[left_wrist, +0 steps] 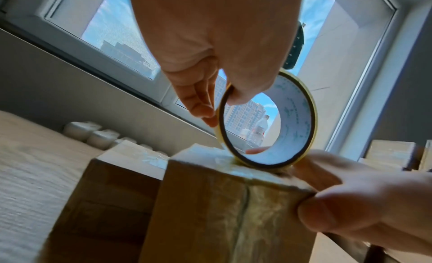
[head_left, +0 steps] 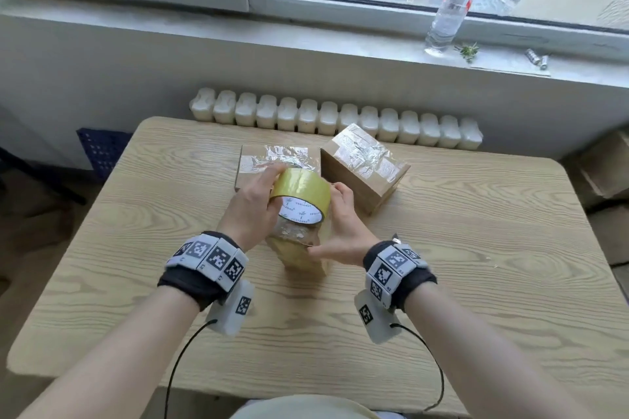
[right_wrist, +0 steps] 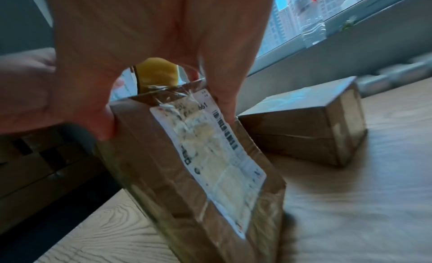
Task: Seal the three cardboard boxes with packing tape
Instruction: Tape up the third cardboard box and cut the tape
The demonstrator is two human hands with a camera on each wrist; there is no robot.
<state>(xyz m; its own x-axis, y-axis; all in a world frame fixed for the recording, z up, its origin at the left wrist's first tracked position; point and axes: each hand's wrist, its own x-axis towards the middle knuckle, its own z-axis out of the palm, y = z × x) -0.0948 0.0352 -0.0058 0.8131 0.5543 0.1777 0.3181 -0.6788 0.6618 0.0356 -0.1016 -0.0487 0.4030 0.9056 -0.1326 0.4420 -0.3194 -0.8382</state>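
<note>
A yellow packing tape roll (head_left: 301, 192) stands on the upper end of a small cardboard box (head_left: 301, 257) at the table's middle, with my left hand (head_left: 252, 204) gripping it from above, the thumb inside the core. In the left wrist view the roll (left_wrist: 297, 117) touches the box's top (left_wrist: 222, 211). My right hand (head_left: 343, 224) grips that box's upper end, thumb on the near face and fingers on the far side; the right wrist view shows the box (right_wrist: 198, 165) bearing a white shipping label. Two other boxes, one flat (head_left: 272, 163) and one angled (head_left: 364, 167), lie behind, both with shiny clear tape on top.
The wooden table (head_left: 476, 265) ends at a white radiator (head_left: 340, 119) under the windowsill. A clear plastic bottle (head_left: 449, 10) stands on the sill at the right. More cardboard (head_left: 606, 170) sits off the table's right side, and a blue crate (head_left: 102, 150) is at its left.
</note>
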